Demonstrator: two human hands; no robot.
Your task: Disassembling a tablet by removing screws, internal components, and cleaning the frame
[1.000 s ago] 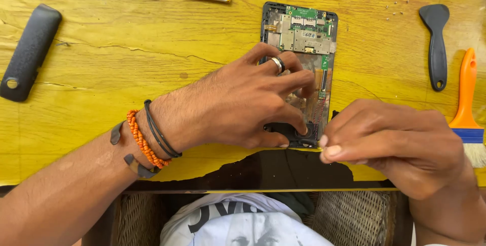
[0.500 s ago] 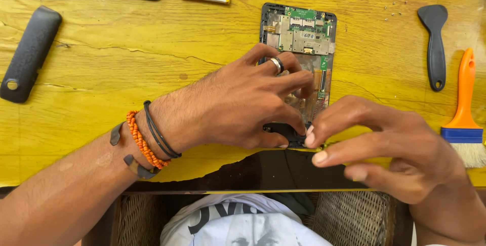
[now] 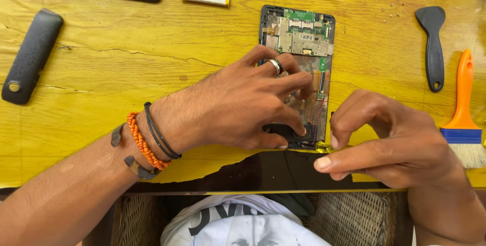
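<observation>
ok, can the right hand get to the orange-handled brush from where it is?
Probably yes. The right hand sits at the opened phone's lower corner, pinching a small yellowish tool. The brush lies just to its right on the yellow table, nothing between them, though the hand's grip is occupied.
</observation>
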